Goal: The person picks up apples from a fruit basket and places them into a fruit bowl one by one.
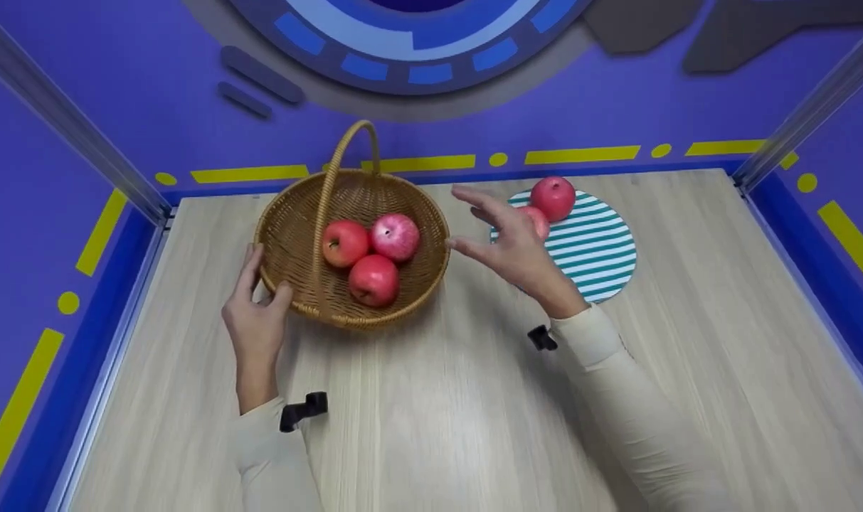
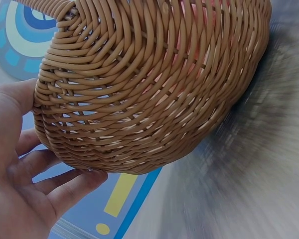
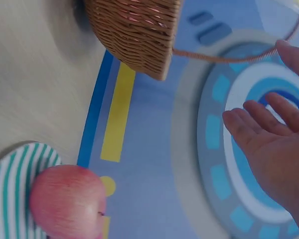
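Observation:
A wicker basket (image 1: 282,213) with a tall handle holds three red apples, a streaked apple (image 1: 395,237), a plainer apple (image 1: 345,243) and a front apple (image 1: 374,280). My left hand (image 1: 255,320) holds the basket's left side, thumb toward the front and fingers farther back along the rim; its fingertips meet the weave in the left wrist view. Between the basket and a green-striped round mat (image 1: 595,249), my right hand (image 1: 513,249) hovers, thumb and fingers spread with nothing between them. Two apples lie on the mat, one apple (image 1: 553,198) behind a second apple (image 1: 536,222) partly hidden by that hand.
A pale wooden table (image 1: 431,427) carries everything. Blue-purple panels (image 1: 154,107) with yellow marks rise at the back and both sides, joined by metal posts (image 1: 808,107) at the corners. The basket's handle (image 1: 324,192) arches high above its rim.

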{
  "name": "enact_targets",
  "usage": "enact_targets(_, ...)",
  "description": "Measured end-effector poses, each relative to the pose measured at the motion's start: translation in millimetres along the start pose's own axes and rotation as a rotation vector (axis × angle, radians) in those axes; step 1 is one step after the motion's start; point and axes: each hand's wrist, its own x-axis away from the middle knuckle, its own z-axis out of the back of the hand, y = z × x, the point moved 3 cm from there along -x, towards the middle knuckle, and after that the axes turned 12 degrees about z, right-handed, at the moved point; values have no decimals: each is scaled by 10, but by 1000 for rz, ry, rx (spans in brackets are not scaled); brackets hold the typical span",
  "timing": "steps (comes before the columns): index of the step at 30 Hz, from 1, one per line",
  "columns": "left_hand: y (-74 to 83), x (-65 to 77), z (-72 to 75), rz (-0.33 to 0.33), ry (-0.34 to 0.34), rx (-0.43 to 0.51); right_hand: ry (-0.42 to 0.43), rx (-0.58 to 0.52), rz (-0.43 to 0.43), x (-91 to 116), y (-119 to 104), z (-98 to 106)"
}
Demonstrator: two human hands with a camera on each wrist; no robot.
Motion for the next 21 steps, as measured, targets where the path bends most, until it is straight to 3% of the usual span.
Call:
enact_targets(4,9,-3,-6,-7,5,-3,-142,84,49,-92,-33,-148)
enact_targets(10,21,7,-6,5,-3,7,-316,130,48,-180,-47,-406)
enact_targets(21,31,-1,-3,-5,-4,20,-430,109,121,-225,44,-770)
